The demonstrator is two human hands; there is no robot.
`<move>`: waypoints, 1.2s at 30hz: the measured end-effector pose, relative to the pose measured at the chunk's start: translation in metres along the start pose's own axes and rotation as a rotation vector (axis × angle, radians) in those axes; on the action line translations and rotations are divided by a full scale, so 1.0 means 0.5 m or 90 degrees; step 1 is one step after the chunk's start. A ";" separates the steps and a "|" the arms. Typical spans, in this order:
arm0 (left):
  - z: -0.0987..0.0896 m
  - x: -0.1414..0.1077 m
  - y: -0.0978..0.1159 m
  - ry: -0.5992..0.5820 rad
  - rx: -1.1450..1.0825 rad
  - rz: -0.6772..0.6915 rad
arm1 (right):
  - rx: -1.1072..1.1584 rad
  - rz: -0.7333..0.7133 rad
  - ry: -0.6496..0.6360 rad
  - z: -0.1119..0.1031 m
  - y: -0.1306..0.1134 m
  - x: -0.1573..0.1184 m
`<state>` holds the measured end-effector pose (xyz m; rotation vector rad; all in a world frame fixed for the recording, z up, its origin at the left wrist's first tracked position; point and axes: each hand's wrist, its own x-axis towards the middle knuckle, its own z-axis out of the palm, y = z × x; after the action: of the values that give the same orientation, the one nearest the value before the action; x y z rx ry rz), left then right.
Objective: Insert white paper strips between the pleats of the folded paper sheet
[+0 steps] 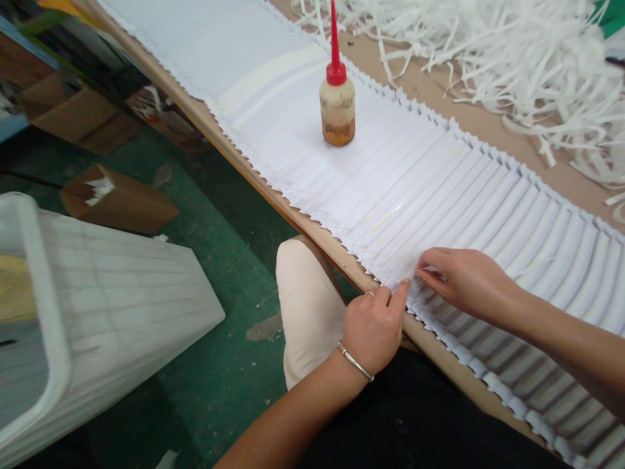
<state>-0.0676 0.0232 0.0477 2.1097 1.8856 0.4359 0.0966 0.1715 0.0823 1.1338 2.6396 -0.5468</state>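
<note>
A long row of overlapping white paper sheets with notched edges lies fanned along the table. My left hand, with a ring and a silver bangle, is at the row's near edge. Its index fingertip presses on a sheet's edge while the other fingers are curled; the thumb is hidden. Just to the right, my right hand has its thumb and fingers pinched at the edge of a paper sheet. A squeeze bottle with a red nozzle and amber liquid stands upright on the sheets, beyond both hands. Wet, shiny streaks show on nearby sheets.
Shredded white paper strips are heaped along the far side of the brown tabletop. A white plastic bin stands on the green floor at left, with cardboard boxes behind it. My knee is beside the table edge.
</note>
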 end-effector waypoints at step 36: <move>0.009 -0.004 -0.019 0.094 -0.002 0.042 | 0.055 0.154 0.113 -0.140 0.342 0.109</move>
<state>-0.0743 0.0224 0.0398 2.1972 1.8954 0.6241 0.1810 0.3447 0.0846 1.5686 2.5879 -0.5382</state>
